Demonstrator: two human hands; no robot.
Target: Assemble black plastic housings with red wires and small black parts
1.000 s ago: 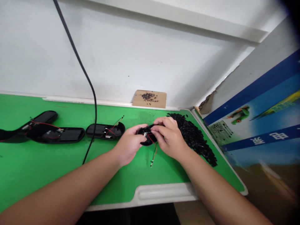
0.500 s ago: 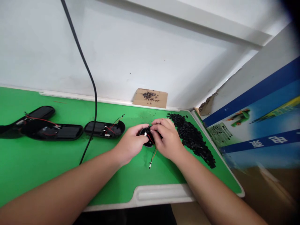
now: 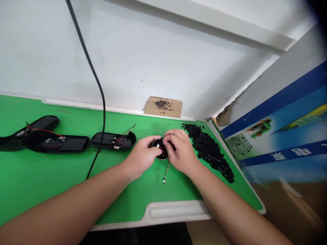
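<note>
My left hand (image 3: 146,153) grips a black plastic housing (image 3: 161,156) from its left side, with the thumb lying over the face near a small white part. From the right, my right hand (image 3: 180,148) has its thumb and fingertips pinched together at the upper right of the same housing; whatever lies between them is hidden. Red and black wires (image 3: 167,168) hang out of the housing toward me, ending in a small white-and-black connector (image 3: 164,181). Part of the housing is covered by my fingers.
Left on the green table (image 3: 122,197) lie an open black shell with wires (image 3: 125,140) and several more shells (image 3: 74,144). A heap of small black pieces (image 3: 212,149) is at right. Cardboard (image 3: 150,106) holding dark bits leans at the wall. A black cable (image 3: 95,76) hangs in front.
Both hands stay at the housing with almost the same grip. The right fingertips and the hanging wires have shifted very slightly.
</note>
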